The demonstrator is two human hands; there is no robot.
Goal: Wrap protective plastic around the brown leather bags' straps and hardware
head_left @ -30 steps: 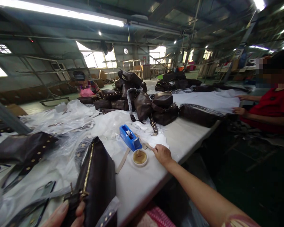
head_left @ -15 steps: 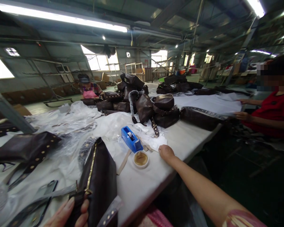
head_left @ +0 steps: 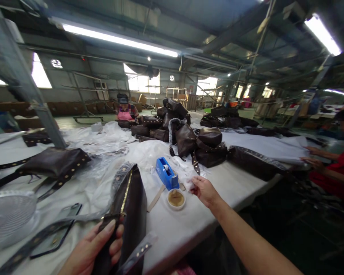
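My left hand (head_left: 103, 242) grips a dark brown leather handbag (head_left: 137, 208) at its near end, thumb on top beside the gold zipper (head_left: 126, 191). The bag's studded strap (head_left: 42, 233) is wrapped in clear plastic and trails left over a phone (head_left: 57, 233). On the table, my right hand (head_left: 207, 193) is closed in a pinch on the edge of a thin white sheet (head_left: 190, 182); whether it is paper or plastic I cannot tell. Just left of those fingers are a round tub of brown paste (head_left: 176, 199) and a blue tape dispenser (head_left: 167, 175).
Several dark bags (head_left: 186, 139) are heaped mid-table. Another studded bag (head_left: 55, 162) and a white round fan (head_left: 10, 217) are at left, near a metal post (head_left: 46, 114). A person in red (head_left: 335, 173) handles white sheeting at right; another person (head_left: 126, 110) is behind the heap.
My view has turned left. My right hand has lifted slightly, with the edge of the white sheet pinched in its fingers. My left hand still holds the handbag.
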